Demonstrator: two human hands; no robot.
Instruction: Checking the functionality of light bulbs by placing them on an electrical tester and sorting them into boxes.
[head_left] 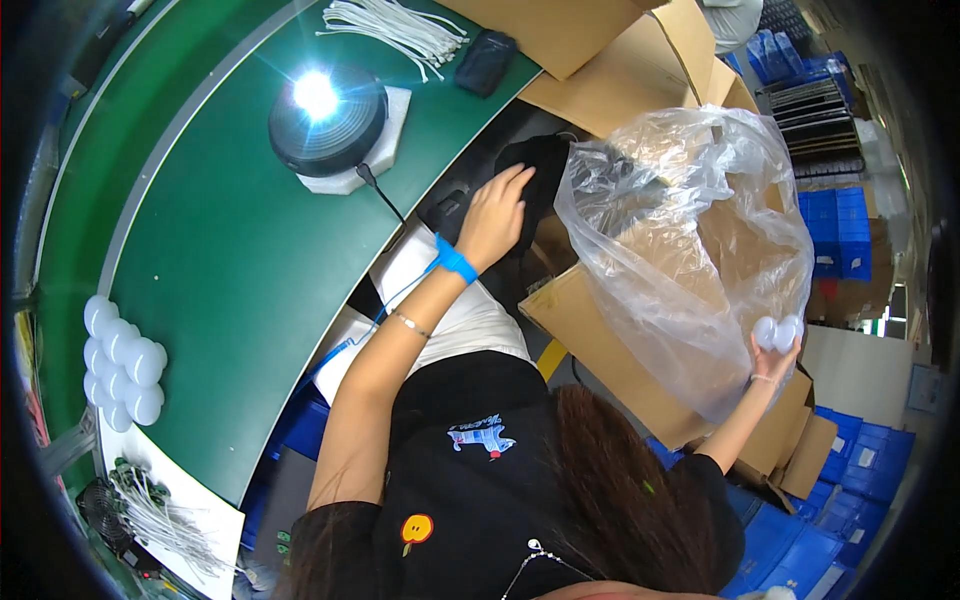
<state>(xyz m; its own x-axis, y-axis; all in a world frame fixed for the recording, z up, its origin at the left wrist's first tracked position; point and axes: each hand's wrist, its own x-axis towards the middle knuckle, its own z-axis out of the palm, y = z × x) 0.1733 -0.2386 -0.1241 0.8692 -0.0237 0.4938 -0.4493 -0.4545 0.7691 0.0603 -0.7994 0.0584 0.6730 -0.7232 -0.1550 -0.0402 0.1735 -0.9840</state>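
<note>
My right hand (776, 358), out at the right, is closed around a few white round domes (777, 332) beside a clear plastic bag (690, 270). The bag lines an opened cardboard box (610, 350). Nothing shows in my left hand (495, 218), which is raised with its fingers stretched out over a black item (535, 175) past the bench edge. A blue strap (456, 260) circles that wrist, its cord running down toward the bench. On the green bench (230, 270), a round black lamp (330, 125) glares brightly on a white foam block (395, 125). More white domes (125, 365) sit clustered at the far left.
White wires (395, 30) and a small black box (486, 62) lie at the bench's far end. A second wire bundle (165, 520) rests on a white board near left. Blue bins (835, 235) stand along the right. A black cable (380, 190) runs from the lamp over the edge.
</note>
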